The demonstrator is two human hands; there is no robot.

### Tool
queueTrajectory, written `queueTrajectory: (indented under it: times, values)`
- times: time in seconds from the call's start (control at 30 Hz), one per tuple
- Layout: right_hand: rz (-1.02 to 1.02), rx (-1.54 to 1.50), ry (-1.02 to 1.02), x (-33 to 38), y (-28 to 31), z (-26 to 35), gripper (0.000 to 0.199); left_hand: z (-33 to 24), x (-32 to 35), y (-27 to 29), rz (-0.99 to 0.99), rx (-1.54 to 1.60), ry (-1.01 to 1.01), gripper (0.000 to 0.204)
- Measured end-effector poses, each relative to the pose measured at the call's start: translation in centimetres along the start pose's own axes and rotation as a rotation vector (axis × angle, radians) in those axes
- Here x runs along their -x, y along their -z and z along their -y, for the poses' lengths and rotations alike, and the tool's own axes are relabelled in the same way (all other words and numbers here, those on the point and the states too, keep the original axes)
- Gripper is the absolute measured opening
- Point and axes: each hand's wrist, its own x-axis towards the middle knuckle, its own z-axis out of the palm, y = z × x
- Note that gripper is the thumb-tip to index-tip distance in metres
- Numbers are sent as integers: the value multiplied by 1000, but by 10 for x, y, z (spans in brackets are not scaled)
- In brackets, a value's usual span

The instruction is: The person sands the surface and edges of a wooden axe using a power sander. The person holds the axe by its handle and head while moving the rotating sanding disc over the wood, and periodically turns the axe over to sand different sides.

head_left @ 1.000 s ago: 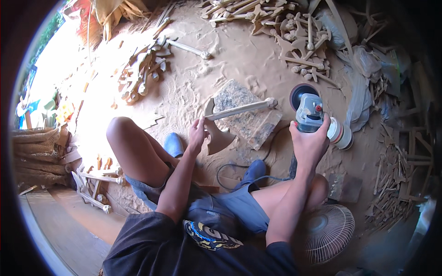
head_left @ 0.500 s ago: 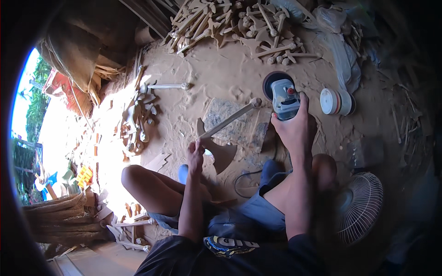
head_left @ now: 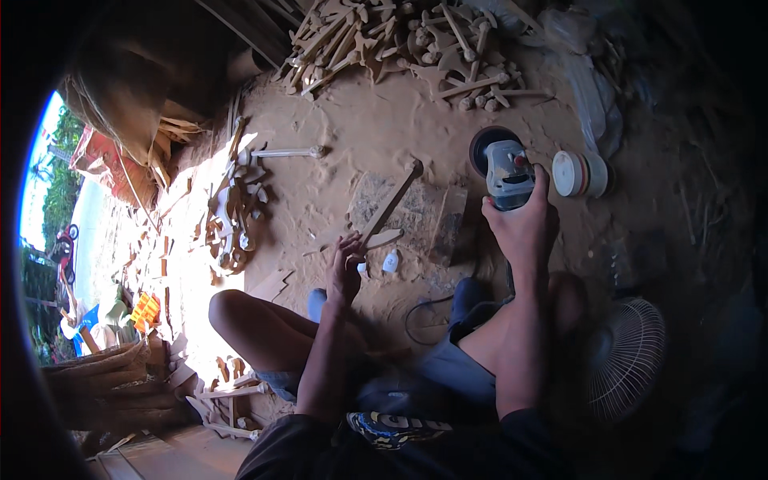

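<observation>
- A heap of carved wooden pieces (head_left: 232,216) lies in sunlight toward the left edge of the sawdust-covered floor (head_left: 360,136), pale and curled in outline.
- The left hand (head_left: 346,268) grips the near end of a long wooden stick (head_left: 392,204), fingers wrapped around its handle part; the stick slants up and right across a flat stone slab (head_left: 416,212) at mid-floor.
- The stick looks light, stiff and dry, best held at its broader near end; its thin shaft could likely snap under side load.
- The right hand (head_left: 524,228) is clamped on the grey plastic body of an angle grinder (head_left: 504,168), disc end pointing away; it looks heavy and hard, needing a full-palm grip.
- Just right of the grinder lies a stack of round discs (head_left: 580,174).
- A white wire-grilled fan (head_left: 628,360) sits near the floor's lower right, beside the person's knee.
</observation>
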Motion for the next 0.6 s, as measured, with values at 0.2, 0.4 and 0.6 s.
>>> queueTrajectory:
  times: [0.2,0.4,0.6]
  values:
    - [47,-68,-35,4,-4,12,84,32,57,-36,144,69,181,16]
    - [91,11,62,17,-18,12,84,92,49,-36,-291,-246,740,35]
    - [333,70,179,50,-56,9,89,162,6,-29,181,101,1125,76]
